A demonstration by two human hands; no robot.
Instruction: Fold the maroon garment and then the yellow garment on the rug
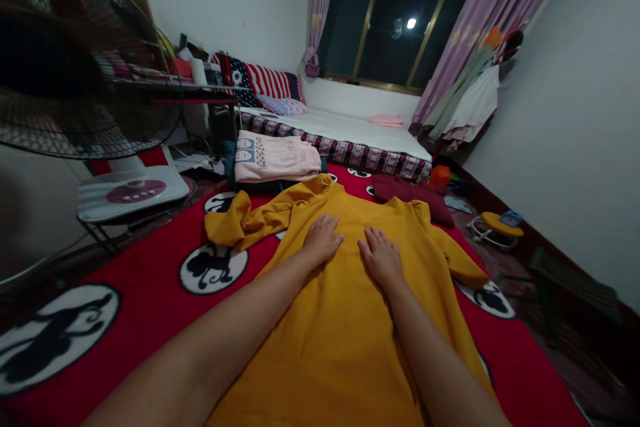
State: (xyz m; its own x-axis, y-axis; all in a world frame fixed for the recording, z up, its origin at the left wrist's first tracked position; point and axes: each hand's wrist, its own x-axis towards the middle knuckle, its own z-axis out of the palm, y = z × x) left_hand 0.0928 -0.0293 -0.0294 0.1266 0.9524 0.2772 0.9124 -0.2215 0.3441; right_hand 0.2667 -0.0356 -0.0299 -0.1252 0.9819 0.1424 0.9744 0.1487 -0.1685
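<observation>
A mustard-yellow long-sleeved dress or top (345, 320) lies spread out, its neckline at the far end and its lower part running out of view towards me. My left hand (323, 238) rests flat on the upper chest, left of the middle, fingers stretched out. Across from it, my right hand (382, 256) lies palm down on the right side of the chest, fingers slightly apart. Neither hand grips the cloth. The left sleeve is bent and bunched outward; the right sleeve slants down to the right.
Under the garment is a red blanket (155, 287) with monkey circles. Beyond lie folded clothes with a pink sweatshirt (280, 157) on top and a dark red folded garment (413, 197). A fan (145, 127) stands left, a folding stool (575, 287) right, a bed (345, 123) behind.
</observation>
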